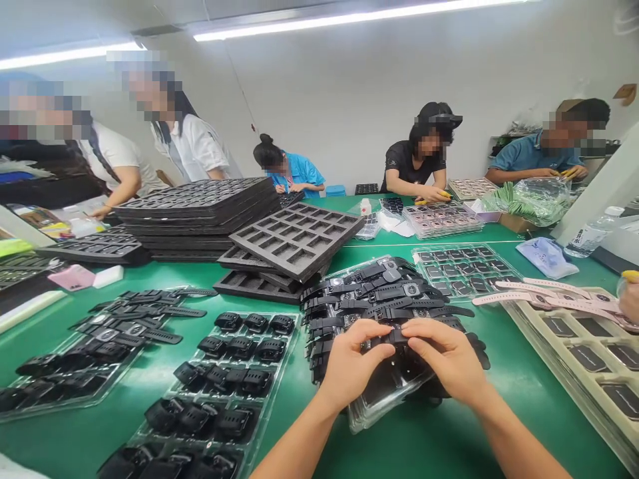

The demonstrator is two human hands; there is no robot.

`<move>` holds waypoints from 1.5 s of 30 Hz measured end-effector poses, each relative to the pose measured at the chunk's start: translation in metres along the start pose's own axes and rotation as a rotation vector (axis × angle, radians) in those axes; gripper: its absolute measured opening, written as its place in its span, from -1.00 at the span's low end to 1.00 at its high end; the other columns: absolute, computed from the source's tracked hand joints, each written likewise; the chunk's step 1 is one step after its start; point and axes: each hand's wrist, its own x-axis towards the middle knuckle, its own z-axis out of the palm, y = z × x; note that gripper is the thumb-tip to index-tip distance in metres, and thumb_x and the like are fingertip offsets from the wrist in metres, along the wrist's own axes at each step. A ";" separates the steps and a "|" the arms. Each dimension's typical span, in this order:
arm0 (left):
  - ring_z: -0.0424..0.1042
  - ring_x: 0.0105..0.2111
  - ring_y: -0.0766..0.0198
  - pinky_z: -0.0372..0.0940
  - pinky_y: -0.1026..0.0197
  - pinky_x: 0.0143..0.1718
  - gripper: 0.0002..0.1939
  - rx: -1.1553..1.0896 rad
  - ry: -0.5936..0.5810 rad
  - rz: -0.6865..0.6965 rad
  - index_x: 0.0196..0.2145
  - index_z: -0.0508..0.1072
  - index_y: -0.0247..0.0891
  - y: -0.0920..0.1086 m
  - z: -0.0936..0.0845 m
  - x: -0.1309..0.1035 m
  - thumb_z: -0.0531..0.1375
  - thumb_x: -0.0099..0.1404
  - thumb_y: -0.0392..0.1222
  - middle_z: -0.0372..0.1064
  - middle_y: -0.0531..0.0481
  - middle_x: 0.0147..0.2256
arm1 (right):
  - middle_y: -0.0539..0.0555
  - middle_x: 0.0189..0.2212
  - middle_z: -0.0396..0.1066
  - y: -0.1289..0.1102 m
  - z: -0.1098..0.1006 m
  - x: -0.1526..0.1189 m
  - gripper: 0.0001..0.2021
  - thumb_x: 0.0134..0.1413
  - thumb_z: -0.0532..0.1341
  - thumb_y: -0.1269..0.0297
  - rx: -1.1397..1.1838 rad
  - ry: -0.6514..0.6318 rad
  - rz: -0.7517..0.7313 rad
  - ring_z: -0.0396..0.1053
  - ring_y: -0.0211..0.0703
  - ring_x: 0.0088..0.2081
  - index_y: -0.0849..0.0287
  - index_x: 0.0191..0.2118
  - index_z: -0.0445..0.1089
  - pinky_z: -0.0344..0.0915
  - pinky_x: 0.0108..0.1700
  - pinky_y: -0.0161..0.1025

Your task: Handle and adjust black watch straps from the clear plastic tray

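My left hand (357, 362) and my right hand (444, 356) meet in the middle, thumbs and fingers pinched on a black smartwatch (397, 334); the fingers cover much of it. Beneath them, a heap of black watches with straps laid out lies over a clear plastic tray (367, 412), whose near corner shows. To the left stands another clear tray (287, 372) with rows of black watches, their straps curled round. Farther left, a third clear tray (120, 379) holds black watches, some with straps stretched flat.
Black foam trays (194, 229) are stacked behind, one empty foam tray (299, 236) tilted on top. At right, pink straps (549, 293) lie across a beige tray (544, 342) near another person's hand (630, 299). Several people sit or stand around the green table (524, 412).
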 end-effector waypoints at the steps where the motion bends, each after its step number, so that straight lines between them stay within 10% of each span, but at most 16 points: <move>1: 0.50 -0.17 0.12 0.42 0.11 -0.05 -0.85 0.028 -0.011 0.017 -0.26 0.66 -0.19 0.002 0.000 0.001 0.35 0.16 -0.23 0.55 -0.08 -0.23 | 0.10 -0.17 0.63 0.000 -0.002 0.001 -0.86 0.23 0.30 0.20 -0.014 -0.025 0.003 0.57 0.05 -0.11 -0.01 -0.24 0.65 0.53 -0.04 -0.04; 11: 0.56 -0.10 0.07 0.46 0.09 -0.02 -0.68 -0.138 -0.057 -0.148 -0.15 0.62 -0.21 0.011 0.014 0.016 0.39 0.08 -0.24 0.60 -0.08 -0.17 | 0.07 -0.19 0.63 -0.001 -0.007 0.000 -0.86 0.24 0.29 0.22 0.047 0.113 -0.042 0.55 0.04 -0.06 -0.03 -0.22 0.64 0.50 0.02 -0.03; 22: 0.56 -0.21 0.16 0.48 0.18 -0.07 -0.85 0.030 0.076 0.142 -0.29 0.70 -0.17 -0.002 0.013 0.006 0.38 0.13 -0.27 0.60 -0.07 -0.25 | 0.06 -0.23 0.63 0.005 -0.001 -0.001 -0.85 0.22 0.32 0.33 0.012 0.057 -0.086 0.56 -0.03 -0.17 -0.04 -0.21 0.65 0.51 -0.09 -0.10; 29: 0.58 -0.16 0.18 0.49 0.25 -0.07 -0.79 -0.081 0.083 0.130 -0.23 0.68 -0.14 -0.003 0.010 0.001 0.37 0.15 -0.32 0.61 -0.04 -0.21 | 0.03 -0.28 0.62 -0.001 0.007 0.000 -0.83 0.17 0.36 0.38 0.057 0.201 -0.156 0.57 -0.08 -0.25 -0.05 -0.18 0.64 0.53 -0.16 -0.18; 45: 0.58 -0.22 0.20 0.51 0.24 -0.10 -0.73 0.003 0.062 0.259 -0.26 0.68 -0.16 -0.011 0.015 -0.006 0.40 0.08 -0.44 0.60 -0.04 -0.26 | 0.01 -0.25 0.62 0.001 0.005 -0.007 -0.74 0.19 0.31 0.49 -0.037 0.059 -0.204 0.54 -0.11 -0.20 -0.05 -0.15 0.62 0.49 -0.13 -0.22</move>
